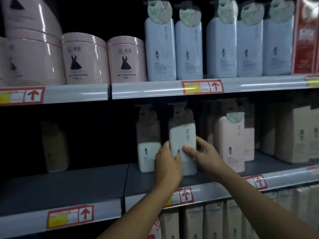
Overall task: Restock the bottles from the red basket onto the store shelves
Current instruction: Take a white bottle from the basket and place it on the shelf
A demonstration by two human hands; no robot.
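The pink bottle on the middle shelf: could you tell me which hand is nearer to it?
Right. The right hand grips the white bottle beside the pink bottle; the left hand grips its far side.

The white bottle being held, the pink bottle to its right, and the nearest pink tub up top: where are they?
white bottle [183, 135], head view, upper front.
pink bottle [230, 145], head view, front middle.
pink tub [125, 61], head view, front label.

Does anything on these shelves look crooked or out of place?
Nothing looks damaged or spilled. The white bottle held by the left hand and right hand tilts slightly, not yet set straight on the middle shelf.
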